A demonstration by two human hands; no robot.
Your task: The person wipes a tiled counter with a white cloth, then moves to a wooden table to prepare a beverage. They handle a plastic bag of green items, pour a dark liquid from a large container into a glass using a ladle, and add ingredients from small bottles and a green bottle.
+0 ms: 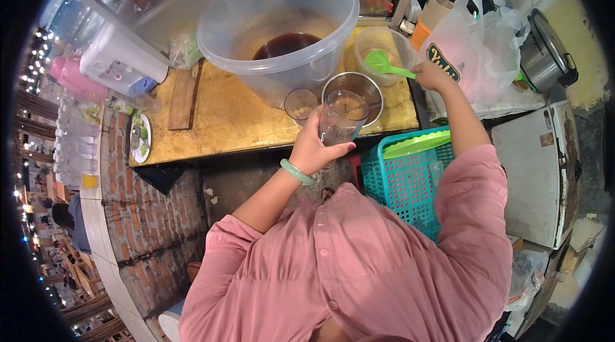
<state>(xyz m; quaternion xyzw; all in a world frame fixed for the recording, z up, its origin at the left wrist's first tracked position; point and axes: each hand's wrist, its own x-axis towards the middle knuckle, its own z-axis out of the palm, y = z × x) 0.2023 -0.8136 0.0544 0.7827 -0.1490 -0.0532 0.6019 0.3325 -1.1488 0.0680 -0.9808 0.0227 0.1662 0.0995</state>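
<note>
My left hand (314,142) is wrapped around a clear drinking glass (343,118), held in front of a round metal container (377,97). Just left of it, a second clear glass (299,104) stands on the yellow tabletop (230,101). With my right hand (435,76) I grip the handle of a bright green plastic ladle (379,61). Its bowl is inside a translucent plastic tub (365,44). Behind the glasses stands a large translucent bucket (226,60) with dark brown liquid (288,46) at its bottom.
A wooden board (182,99) and a plate of green pieces (141,137) lie to the left, near a white water dispenser (122,60). Below the table's right end is a teal plastic basket (403,188). A white plastic bag (473,48) and a metal pot (547,58) stand at right.
</note>
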